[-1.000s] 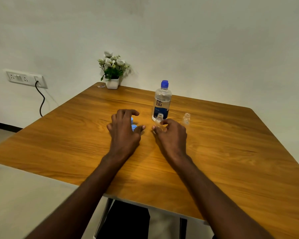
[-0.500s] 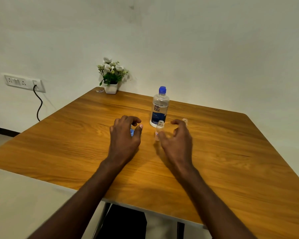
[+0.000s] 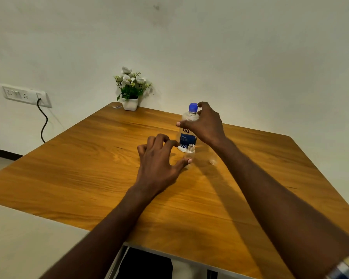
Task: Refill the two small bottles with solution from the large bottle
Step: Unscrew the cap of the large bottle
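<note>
While the wall socket [image 3: 26, 96] and its hanging cable sit off beyond the bench's left edge and play no part, a small potted plant [image 3: 130, 91] stands at the far left corner of the bench [image 3: 73, 158], out of the way of the work. Toward the middle, the left hand [image 3: 158, 164] hovers low over the wood with its fingers spread and loosely curled, holding nothing; its thumb tip reaches to the base of the nearer small bottle [image 3: 189, 155], and whether it touches cannot be told, though it looks placed to steady that bottle for filling. This small bottle stands upright and uncapped, just in front of the large bottle [image 3: 187, 131], which stands upright near the far edge with its blue cap [image 3: 193, 107] on. The right hand [image 3: 207, 125] is wrapped round the large bottle's shoulder, thumb across the front and fingers curled behind the neck, probably to lift it or hold it firm while the cap comes off. The second small bottle [image 3: 213, 159] is mostly hidden behind the right forearm, just to the right of the first; no pouring has begun, and both small bottles look empty
</note>
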`<act>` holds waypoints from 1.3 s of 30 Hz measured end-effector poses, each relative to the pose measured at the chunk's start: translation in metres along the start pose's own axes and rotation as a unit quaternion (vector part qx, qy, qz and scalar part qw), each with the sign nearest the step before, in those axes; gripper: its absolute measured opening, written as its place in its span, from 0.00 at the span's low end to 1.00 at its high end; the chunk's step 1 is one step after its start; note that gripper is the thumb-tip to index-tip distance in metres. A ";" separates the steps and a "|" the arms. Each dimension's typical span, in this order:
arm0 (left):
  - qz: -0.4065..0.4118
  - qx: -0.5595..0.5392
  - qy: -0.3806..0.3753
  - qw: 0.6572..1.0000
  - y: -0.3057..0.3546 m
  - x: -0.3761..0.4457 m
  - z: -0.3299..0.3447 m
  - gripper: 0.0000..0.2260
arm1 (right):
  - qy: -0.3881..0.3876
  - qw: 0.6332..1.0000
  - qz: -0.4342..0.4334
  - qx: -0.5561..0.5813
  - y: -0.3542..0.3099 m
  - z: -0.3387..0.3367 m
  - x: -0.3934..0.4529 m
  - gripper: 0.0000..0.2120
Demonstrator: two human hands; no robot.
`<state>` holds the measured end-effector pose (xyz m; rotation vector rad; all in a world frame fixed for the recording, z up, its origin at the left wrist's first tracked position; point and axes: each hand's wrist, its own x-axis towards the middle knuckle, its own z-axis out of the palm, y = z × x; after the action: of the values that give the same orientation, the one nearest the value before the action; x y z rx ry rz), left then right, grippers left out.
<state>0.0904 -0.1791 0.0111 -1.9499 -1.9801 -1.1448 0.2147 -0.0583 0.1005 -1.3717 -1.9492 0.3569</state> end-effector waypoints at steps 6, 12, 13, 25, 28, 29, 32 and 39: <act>-0.034 -0.028 0.012 0.999 -0.003 0.002 0.001 0.27 | -0.041 0.995 0.013 -0.090 0.006 0.009 0.011 0.39; -0.057 -0.085 0.037 0.994 -0.008 0.003 0.003 0.24 | -0.033 0.997 0.017 -0.065 0.007 0.008 0.009 0.38; -0.069 -0.110 0.050 0.990 -0.008 0.002 0.002 0.22 | -0.032 0.997 0.017 -0.063 0.008 0.008 0.008 0.37; -0.023 -0.236 -0.025 0.971 0.016 0.139 -0.019 0.20 | -0.031 0.996 0.023 -0.085 0.007 0.002 0.010 0.33; 0.020 -0.241 -0.066 0.968 0.013 0.152 -0.012 0.15 | -0.031 0.996 0.032 -0.079 0.008 0.002 0.009 0.33; 0.024 -0.250 -0.068 0.965 0.011 0.153 -0.009 0.14 | -0.033 0.996 0.034 -0.078 0.009 0.002 0.009 0.33; -0.004 -0.317 -0.052 0.947 0.011 0.156 -0.006 0.12 | -0.036 0.996 0.034 -0.074 0.009 0.002 0.009 0.33; -0.132 -0.492 0.019 0.860 -0.006 0.141 -0.020 0.10 | -0.045 0.995 0.032 -0.078 0.010 0.001 0.009 0.37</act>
<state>0.0550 -0.0773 0.1042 -1.9464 -1.8156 -2.6373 0.2198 -0.0463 0.0976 -1.5440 -2.0453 0.3063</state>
